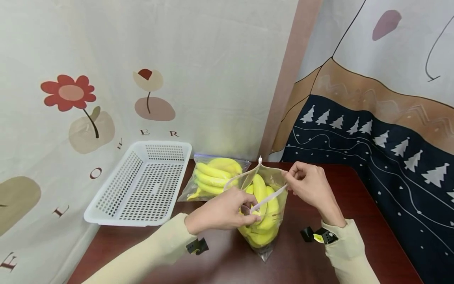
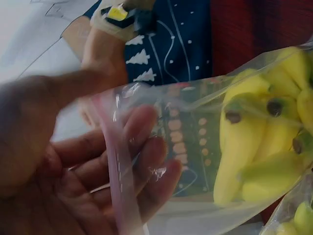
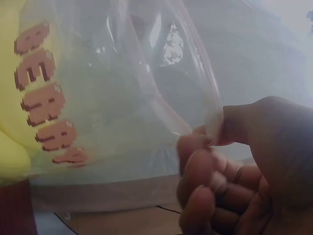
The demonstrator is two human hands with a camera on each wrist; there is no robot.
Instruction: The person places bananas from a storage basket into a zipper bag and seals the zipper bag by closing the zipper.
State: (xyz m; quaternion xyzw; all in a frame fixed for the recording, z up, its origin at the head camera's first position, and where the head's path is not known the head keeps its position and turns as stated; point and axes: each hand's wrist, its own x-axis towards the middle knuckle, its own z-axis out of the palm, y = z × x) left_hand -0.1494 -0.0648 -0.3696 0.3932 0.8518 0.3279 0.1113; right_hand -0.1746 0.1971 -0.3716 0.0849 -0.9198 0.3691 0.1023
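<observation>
A clear zip-top bag (image 1: 280,176) stands on the table with its mouth spread wide and several yellow bananas (image 1: 260,189) inside. My left hand (image 1: 225,209) holds the near rim. In the left wrist view, fingers (image 2: 161,186) curve across the pink zip strip (image 2: 113,161), seen through the film. With thumb and forefinger, my right hand (image 1: 311,184) pinches the right corner of the mouth; the right wrist view shows this grip beside printed letters (image 3: 41,88). Behind the bag lies another zip-top bag (image 1: 191,191), its zip edge at the back, holding bananas (image 1: 214,179).
A white perforated plastic basket (image 1: 136,223) stands at the left, with nothing in it. The dark red table (image 1: 340,221) meets a printed curtain (image 1: 220,98) at the back and a navy tree-patterned cloth (image 1: 330,138) on the right.
</observation>
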